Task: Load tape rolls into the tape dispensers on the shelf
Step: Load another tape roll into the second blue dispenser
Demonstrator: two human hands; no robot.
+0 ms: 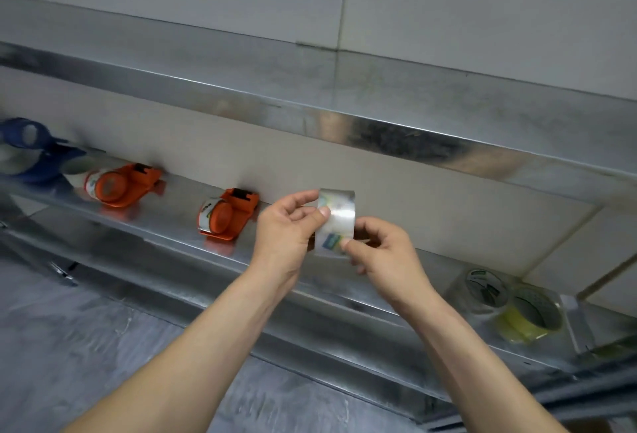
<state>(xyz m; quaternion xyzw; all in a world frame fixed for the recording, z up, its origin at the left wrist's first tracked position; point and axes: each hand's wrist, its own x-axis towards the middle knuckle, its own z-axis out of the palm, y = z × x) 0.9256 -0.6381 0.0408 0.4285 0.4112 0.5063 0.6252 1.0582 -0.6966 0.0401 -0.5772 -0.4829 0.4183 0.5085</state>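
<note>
Both my hands hold a clear tape roll (336, 217) above the steel shelf (179, 239). My left hand (287, 229) grips its left side, thumb pressed on the outer face. My right hand (382, 250) pinches the roll's lower edge near a small printed label. Two orange tape dispensers lie on the shelf to the left, one (229, 214) close to my left hand and one (120, 184) farther left; each has a tape roll in it. A blue dispenser (31, 153) sits blurred at the far left.
A clear tape roll (482, 289) and a yellowish tape roll (532, 317) lie at the shelf's right end. An upper steel shelf (344, 112) overhangs the lower one. A grey floor (86, 346) lies below, with a wall behind.
</note>
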